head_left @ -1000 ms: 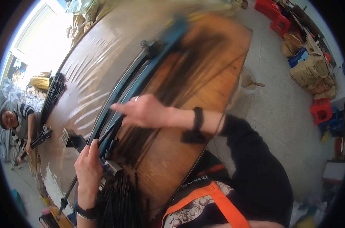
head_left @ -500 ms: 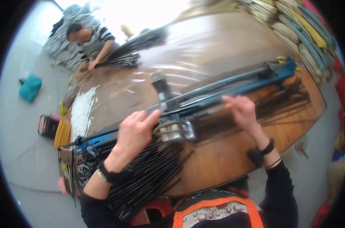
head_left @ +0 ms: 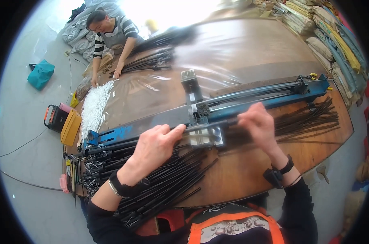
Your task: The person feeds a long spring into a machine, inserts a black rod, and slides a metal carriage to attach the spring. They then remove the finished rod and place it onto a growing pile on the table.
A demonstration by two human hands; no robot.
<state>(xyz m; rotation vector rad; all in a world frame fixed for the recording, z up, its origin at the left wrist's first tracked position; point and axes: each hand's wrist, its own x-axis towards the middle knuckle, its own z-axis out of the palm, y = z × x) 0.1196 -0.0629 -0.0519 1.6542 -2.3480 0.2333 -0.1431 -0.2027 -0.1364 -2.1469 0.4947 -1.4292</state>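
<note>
My left hand (head_left: 156, 147) is closed round a black rod (head_left: 223, 123), its index finger and thumb pointing along it. To the right, my right hand (head_left: 257, 124) is curled in a pinch at the rod's other end, somewhat smeared by motion. Between the hands, the rod passes over a shiny metal block (head_left: 204, 137) on the near side of a long blue bench fixture (head_left: 269, 97). A dark clamp (head_left: 196, 110) stands across the fixture's middle. Below my left hand lies a pile of black rods (head_left: 164, 185), several with white cords at their left ends.
Thin dark rods (head_left: 314, 120) lie at the table's right. Across the table, a co-worker (head_left: 115, 34) reaches toward white small pieces (head_left: 95, 107). A yellow box (head_left: 70, 127) stands at the left edge, a teal bag (head_left: 41, 74) on the floor, stacked sacks (head_left: 335, 53) at far right.
The black rod has come nearer to me, off the fixture's top to the metal block. Both hands stay on it. The co-worker's hands have moved to the white pieces.
</note>
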